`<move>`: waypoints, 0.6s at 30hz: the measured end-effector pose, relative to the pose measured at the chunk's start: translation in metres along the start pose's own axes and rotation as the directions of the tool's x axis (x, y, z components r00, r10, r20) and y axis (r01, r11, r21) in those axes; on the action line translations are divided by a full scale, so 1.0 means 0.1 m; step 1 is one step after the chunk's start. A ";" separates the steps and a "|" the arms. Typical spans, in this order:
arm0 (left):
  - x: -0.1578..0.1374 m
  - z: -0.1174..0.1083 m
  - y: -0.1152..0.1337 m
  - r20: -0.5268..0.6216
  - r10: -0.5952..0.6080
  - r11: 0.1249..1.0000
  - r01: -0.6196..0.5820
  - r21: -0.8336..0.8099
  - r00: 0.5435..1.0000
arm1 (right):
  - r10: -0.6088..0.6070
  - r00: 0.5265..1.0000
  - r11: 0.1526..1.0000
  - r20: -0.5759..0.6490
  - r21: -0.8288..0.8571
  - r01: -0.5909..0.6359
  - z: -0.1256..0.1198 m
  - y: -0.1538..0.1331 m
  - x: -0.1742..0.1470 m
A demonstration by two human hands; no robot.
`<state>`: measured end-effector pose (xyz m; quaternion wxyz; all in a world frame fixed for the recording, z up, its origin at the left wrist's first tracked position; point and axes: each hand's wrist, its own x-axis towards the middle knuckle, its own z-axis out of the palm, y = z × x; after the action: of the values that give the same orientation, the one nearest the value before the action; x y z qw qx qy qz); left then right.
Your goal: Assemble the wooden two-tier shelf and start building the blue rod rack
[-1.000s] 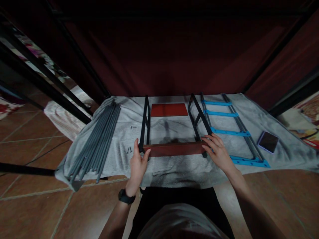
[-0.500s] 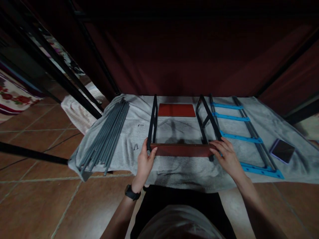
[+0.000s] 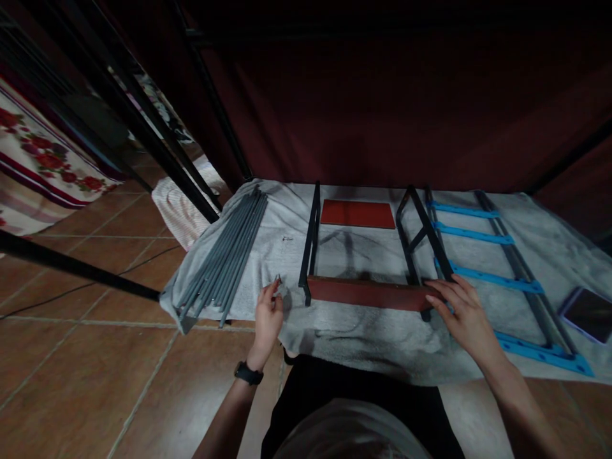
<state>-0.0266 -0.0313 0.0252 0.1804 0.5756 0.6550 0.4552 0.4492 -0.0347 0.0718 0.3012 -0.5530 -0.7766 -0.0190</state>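
My right hand (image 3: 461,312) grips the right end of a reddish-brown board (image 3: 368,294), with the thumb on its front face and the fingers over the frame's corner. The board spans the front between two black metal side frames (image 3: 313,239). Left of the board, my left hand (image 3: 268,315) is over the towel, its fingertips pinched at a small thin screw (image 3: 278,278). A few more small screws (image 3: 287,238) lie farther back on the towel. Behind the front board, a flat red board (image 3: 357,214) lies between the side frames.
A bundle of grey metal tubes (image 3: 229,255) lies at left on the grey towel (image 3: 354,344). At right are grey tubes joined by blue plastic brackets (image 3: 488,275), and a phone (image 3: 588,313). Black poles (image 3: 81,264) and a dark red fabric wall (image 3: 373,121) surround the towel.
My left hand has let go of the board's left end and moved left to the screws on the towel. My right hand stays on the right end. The view has shifted left.
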 end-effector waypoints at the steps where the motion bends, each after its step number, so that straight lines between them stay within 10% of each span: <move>1: 0.05 -0.04 -0.08 -0.040 -0.011 0.996 0.015 0.093 0.999 | -0.002 1.000 1.000 0.002 -0.003 0.002 0.00 0.01 -0.01; 9: 0.34 0.01 -0.18 0.049 -0.137 0.807 0.083 0.585 0.989 | -0.031 0.999 0.999 0.013 -0.016 0.031 0.03 0.09 -0.03; 18: 0.40 0.06 -0.12 0.017 -0.228 0.774 0.171 0.610 0.973 | -0.025 1.000 0.999 0.003 -0.034 0.025 0.04 0.11 -0.05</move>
<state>-0.0404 0.0086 0.0240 0.0636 0.5499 0.8144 0.1742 0.4579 -0.0337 0.0627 0.2905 -0.5484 -0.7834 -0.0349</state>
